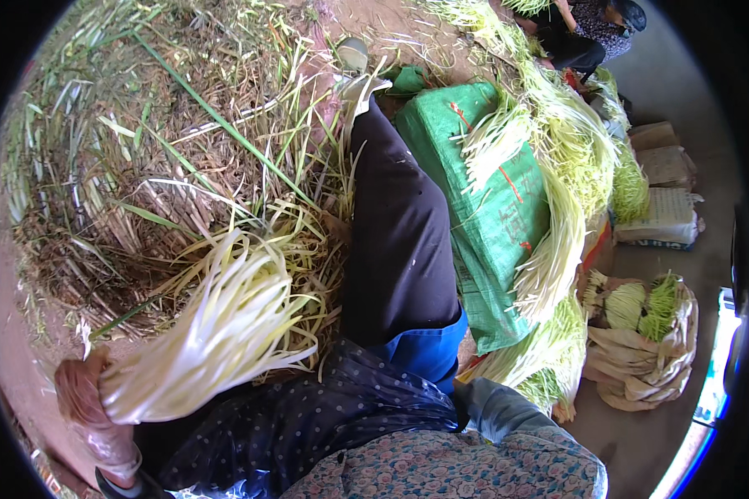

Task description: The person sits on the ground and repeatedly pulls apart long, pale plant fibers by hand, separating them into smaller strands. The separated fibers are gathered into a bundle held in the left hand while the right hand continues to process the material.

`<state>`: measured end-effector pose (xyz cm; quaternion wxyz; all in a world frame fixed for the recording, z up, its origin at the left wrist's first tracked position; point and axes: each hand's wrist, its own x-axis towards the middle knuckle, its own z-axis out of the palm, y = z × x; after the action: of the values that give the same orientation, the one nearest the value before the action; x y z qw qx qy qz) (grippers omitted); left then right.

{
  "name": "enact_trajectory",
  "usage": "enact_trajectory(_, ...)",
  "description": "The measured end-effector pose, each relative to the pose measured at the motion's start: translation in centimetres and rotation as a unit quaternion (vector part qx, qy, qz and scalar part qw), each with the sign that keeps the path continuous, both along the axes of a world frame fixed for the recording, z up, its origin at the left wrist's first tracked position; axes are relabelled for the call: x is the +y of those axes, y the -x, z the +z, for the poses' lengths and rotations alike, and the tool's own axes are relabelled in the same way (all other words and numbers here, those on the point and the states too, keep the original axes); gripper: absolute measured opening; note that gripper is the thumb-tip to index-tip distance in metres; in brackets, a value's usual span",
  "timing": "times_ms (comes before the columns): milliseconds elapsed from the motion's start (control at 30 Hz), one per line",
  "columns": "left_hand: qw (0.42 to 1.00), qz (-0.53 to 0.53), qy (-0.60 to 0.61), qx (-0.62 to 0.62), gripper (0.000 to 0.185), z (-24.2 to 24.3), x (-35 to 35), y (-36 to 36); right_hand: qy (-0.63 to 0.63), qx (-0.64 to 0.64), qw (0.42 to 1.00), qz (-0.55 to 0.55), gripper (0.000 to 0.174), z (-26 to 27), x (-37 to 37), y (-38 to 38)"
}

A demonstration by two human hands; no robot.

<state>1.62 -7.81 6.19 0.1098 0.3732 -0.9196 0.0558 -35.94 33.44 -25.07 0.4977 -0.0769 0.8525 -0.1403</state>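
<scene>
In the lower left, my left hand (84, 387) grips a thick bundle of pale yellow-white chive-like leaves (206, 337) by its lower end. A thin clear glove or sleeve seems to cover the hand and wrist. The loose leaf tips fan out up and to the right, over the edge of a heap of dry and green leaf scraps (162, 156). My right hand is out of view. A dark trouser leg (399, 231) and a dotted dark apron (312, 393) lie before me.
Right of my leg lies a green woven sack (499, 187) with pale leaf bundles (555, 231) on and beside it. Farther right are an opened beige sack (636, 368) holding bundles and stacked packed sacks (655, 215). Another person (590, 31) sits at the upper right.
</scene>
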Motion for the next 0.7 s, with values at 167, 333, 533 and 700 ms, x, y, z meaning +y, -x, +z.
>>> enact_trajectory(167, 0.995, -0.047, -0.075, 0.055, 0.029, -2.1, -1.8, 0.6, -0.064, 0.03, 0.997, -0.027, 0.018, 3.0, 3.0, 0.6)
enact_trajectory(333, 0.991, -0.073, -0.086, 0.067, 0.027, -2.6, -2.5, 4.6, -0.086, 0.035, 0.994, -0.058, 0.018, 3.3, 5.5, 0.3)
enact_trajectory(533, 0.985, 0.033, -0.157, 0.061, 0.041, -2.1, -1.4, 6.9, -0.055, 0.002, 0.995, -0.078, 0.019, 0.6, 7.2, -0.8)
enact_trajectory(700, 0.956, 0.073, -0.217, 0.182, 0.032, -3.1, -1.5, 5.3, -0.009, -0.038, 0.997, -0.072, 0.019, -2.4, 5.6, -2.1)
